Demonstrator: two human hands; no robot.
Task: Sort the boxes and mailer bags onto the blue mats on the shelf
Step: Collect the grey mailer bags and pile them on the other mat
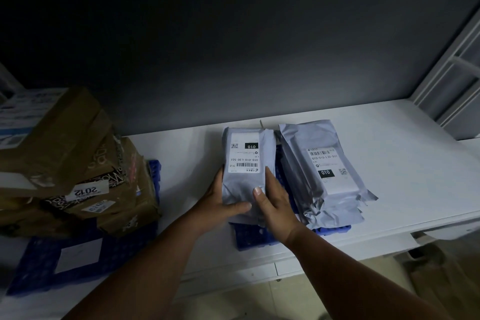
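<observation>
Both hands grip the near end of one grey mailer bag (246, 163): the left hand (220, 205) cups its left edge with the thumb laid across the near end, and the right hand (272, 202) curls round its right edge, thumb on top. That bag lies label-up on the left part of a blue mat (254, 238) near the middle of the white shelf (402, 143). Just to its right, on the same mat, sits a stack of grey mailer bags (324, 176), the top one also showing a white label marked 010. Well to the left, a pile of brown cardboard boxes (78, 163) stands on a second blue mat (39, 267), whose near part bears a white sheet (79, 256).
</observation>
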